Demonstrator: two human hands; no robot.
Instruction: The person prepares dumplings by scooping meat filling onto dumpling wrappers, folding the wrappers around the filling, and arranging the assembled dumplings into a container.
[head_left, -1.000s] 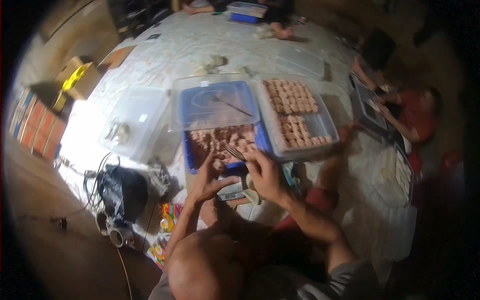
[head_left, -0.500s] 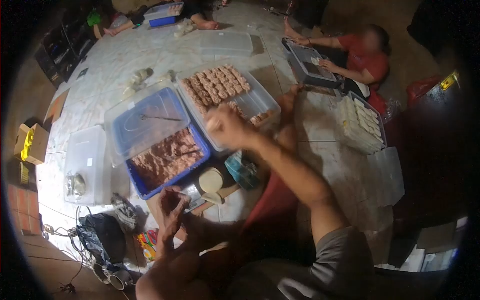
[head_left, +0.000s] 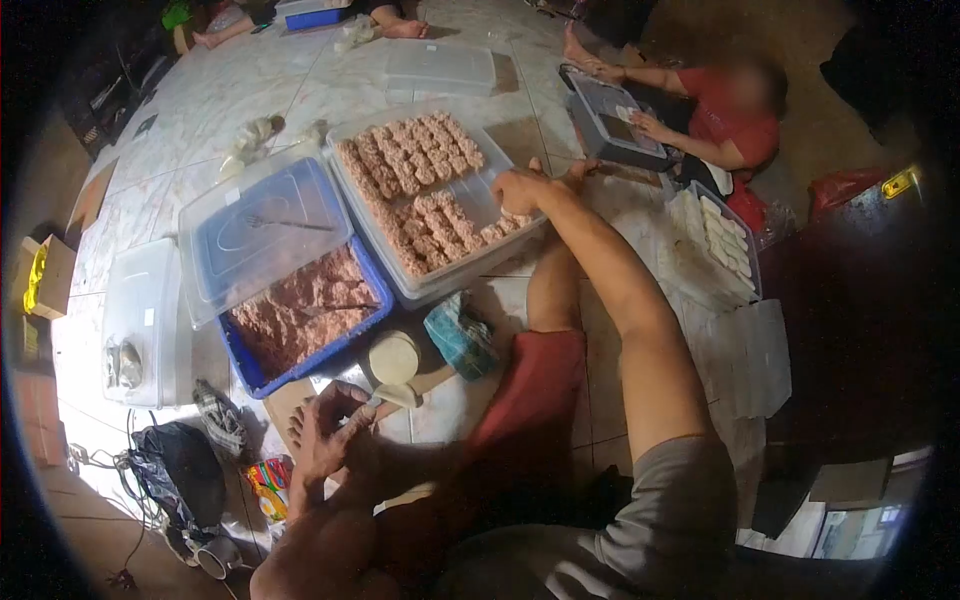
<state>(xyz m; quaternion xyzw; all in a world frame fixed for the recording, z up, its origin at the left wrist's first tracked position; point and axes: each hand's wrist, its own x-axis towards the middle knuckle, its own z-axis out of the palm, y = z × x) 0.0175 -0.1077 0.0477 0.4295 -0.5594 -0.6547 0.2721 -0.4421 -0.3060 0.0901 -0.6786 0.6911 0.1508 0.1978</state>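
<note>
My right hand [head_left: 522, 192] reaches over the right end of a clear plastic tray [head_left: 440, 282], its fingers closed on a lump of minced meat at the end of the front row. Several rows of pink meat lumps [head_left: 415, 155] fill much of the tray. Low in front of me, my left hand [head_left: 332, 425] is curled with thumb and fingers drawn together; what they hold, if anything, is hidden. Near it lie a stack of round pale wrappers [head_left: 394, 358] and a loose, folded wrapper [head_left: 400, 396]. Behind stands a blue tub [head_left: 262, 382] of raw minced meat [head_left: 300, 312].
A clear lid [head_left: 262, 225] bearing a fork [head_left: 290, 223] covers part of the tub. A teal packet [head_left: 460, 335] lies by my knee. At right are a container of white pieces [head_left: 715, 245] and a person in red [head_left: 735, 125] handling a grey box [head_left: 620, 130].
My right hand has moved right and away from me, from above the tray's near side to its right end. My left hand stays low near the wrappers. The view has shifted slightly.
</note>
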